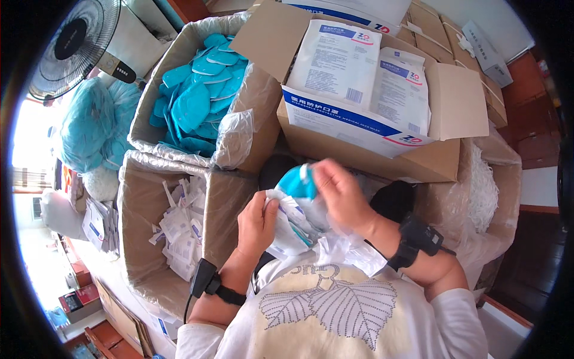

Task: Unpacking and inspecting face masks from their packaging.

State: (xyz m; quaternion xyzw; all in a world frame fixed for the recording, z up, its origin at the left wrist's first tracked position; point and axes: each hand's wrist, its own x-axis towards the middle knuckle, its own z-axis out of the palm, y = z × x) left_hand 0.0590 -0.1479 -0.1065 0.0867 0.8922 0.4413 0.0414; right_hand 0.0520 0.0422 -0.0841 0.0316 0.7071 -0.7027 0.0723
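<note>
My left hand (pixel 257 222) grips a white plastic pouch (pixel 293 224) from its left side, close in front of my chest. My right hand (pixel 339 194) holds a folded blue face mask (pixel 297 182) by its upper edge, right at the pouch's mouth. More white pouches and clear film lie bunched under both hands on my lap. Each wrist wears a black strapped device.
A lined carton of loose blue masks (pixel 200 96) stands far left. Below it a carton (pixel 143 209) holds small white packets. An open box (pixel 359 137) with flat white packs sits ahead. A carton of white straps (pixel 484 191) is at right. A fan (pixel 75 42) stands upper left.
</note>
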